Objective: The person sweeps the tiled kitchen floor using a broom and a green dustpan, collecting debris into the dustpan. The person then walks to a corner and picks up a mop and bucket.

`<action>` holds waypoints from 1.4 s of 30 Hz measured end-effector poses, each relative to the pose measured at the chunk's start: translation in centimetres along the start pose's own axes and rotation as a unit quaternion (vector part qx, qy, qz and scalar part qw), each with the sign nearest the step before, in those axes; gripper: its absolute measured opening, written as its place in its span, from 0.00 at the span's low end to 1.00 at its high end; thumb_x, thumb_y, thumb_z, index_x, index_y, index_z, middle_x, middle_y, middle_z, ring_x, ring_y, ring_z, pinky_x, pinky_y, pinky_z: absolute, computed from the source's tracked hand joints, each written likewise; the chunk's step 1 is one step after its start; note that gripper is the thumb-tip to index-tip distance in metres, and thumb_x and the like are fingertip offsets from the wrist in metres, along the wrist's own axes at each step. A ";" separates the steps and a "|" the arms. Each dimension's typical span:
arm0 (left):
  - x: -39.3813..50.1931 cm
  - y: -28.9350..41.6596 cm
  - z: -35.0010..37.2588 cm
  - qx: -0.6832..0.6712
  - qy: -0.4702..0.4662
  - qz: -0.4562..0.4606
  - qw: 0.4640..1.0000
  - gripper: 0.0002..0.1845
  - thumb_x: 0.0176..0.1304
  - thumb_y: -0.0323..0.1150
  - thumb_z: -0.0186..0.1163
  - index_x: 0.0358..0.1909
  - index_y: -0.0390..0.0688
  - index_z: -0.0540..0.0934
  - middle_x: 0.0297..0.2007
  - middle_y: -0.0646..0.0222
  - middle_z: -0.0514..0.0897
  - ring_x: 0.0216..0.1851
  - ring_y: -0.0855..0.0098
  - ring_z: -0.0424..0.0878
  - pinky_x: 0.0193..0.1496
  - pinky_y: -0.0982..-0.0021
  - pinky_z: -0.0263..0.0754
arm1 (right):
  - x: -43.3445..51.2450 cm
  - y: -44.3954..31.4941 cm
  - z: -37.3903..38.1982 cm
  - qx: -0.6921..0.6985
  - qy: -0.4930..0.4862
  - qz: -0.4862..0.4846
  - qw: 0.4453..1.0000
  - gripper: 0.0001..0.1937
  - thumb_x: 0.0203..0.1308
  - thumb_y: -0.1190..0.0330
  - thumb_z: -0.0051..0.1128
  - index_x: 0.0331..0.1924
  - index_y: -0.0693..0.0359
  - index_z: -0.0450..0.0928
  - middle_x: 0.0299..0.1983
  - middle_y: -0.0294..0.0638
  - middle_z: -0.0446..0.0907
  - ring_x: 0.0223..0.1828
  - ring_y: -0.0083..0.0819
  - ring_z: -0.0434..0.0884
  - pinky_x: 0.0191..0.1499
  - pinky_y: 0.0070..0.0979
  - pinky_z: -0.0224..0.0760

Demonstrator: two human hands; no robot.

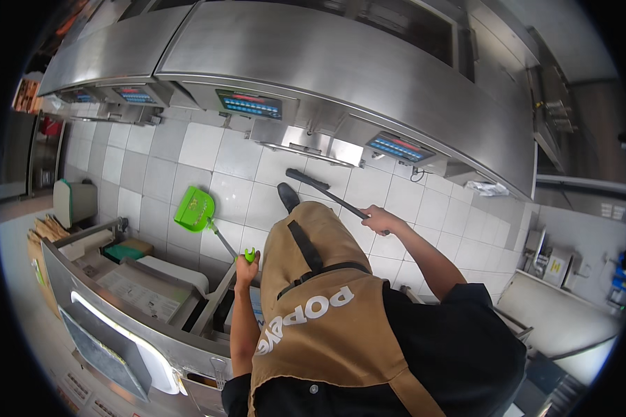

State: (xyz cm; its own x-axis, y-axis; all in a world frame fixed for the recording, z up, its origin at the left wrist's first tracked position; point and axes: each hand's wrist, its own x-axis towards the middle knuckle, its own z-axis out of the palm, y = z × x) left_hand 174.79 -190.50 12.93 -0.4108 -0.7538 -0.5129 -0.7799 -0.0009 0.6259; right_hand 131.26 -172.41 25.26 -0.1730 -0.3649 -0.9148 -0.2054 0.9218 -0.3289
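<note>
My left hand (pixel 247 269) is closed around the handle of a long-handled green dustpan (pixel 195 209), whose pan is down by the tiled floor on my left. Some small debris appears to lie in the pan. My right hand (pixel 380 219) grips the dark handle of a broom (pixel 309 179). Its black brush head is low over the white tiles, just ahead of my black shoe (pixel 288 196). Broom head and dustpan are well apart. A brown apron (pixel 323 313) bearing writing covers my front, and my other foot is hidden.
Stainless steel kitchen equipment (pixel 313 68) with lit control panels (pixel 250 103) runs along the far side. Left and behind stands a steel counter (pixel 135 323) with boxes beneath it. A grey bin (pixel 75 202) is at far left; a white sink-like basin (pixel 558 307) is at right.
</note>
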 end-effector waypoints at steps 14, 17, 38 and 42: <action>-11.7 -0.3 11.5 -0.068 0.081 0.042 0.993 0.26 0.61 0.41 0.65 0.15 0.30 0.72 0.12 0.54 0.73 0.16 0.69 0.66 0.23 0.59 0.63 | -8.1 21.2 3.8 0.036 0.088 0.026 0.995 0.29 0.57 0.66 0.54 0.66 0.62 0.68 0.20 0.45 0.77 0.12 0.32 0.75 0.16 0.31 0.70; -13.9 0.3 14.0 -0.054 0.051 0.038 0.997 0.25 0.60 0.41 0.65 0.15 0.30 0.72 0.12 0.53 0.72 0.15 0.67 0.66 0.24 0.58 0.63 | -8.5 25.6 3.5 0.081 0.127 0.044 0.988 0.30 0.57 0.66 0.54 0.66 0.64 0.67 0.27 0.49 0.79 0.13 0.32 0.76 0.17 0.32 0.71; -24.5 11.0 30.9 -0.058 0.069 -0.024 0.996 0.22 0.63 0.40 0.64 0.17 0.35 0.72 0.13 0.72 0.69 0.20 0.79 0.63 0.22 0.66 0.61 | -4.0 44.9 -12.0 0.407 -0.066 0.008 0.911 0.16 0.66 0.67 0.52 0.54 0.65 0.65 0.18 0.40 0.71 0.10 0.25 0.68 0.10 0.25 0.59; -27.4 12.2 34.6 -0.037 0.058 -0.016 0.998 0.22 0.61 0.39 0.66 0.16 0.34 0.72 0.13 0.65 0.72 0.18 0.78 0.65 0.22 0.65 0.62 | 0.5 46.4 -11.9 0.107 -0.012 0.039 0.993 0.14 0.62 0.71 0.49 0.49 0.68 0.68 0.22 0.52 0.79 0.14 0.34 0.76 0.15 0.33 0.70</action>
State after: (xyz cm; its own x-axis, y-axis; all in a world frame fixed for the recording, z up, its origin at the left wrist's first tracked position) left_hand 160.20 -147.12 14.35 -0.3259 -0.8236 -0.4642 -0.7532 -0.0706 0.6540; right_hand 110.21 -131.41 12.31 -0.1574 -0.2911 -0.9436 0.0178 0.9546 -0.2975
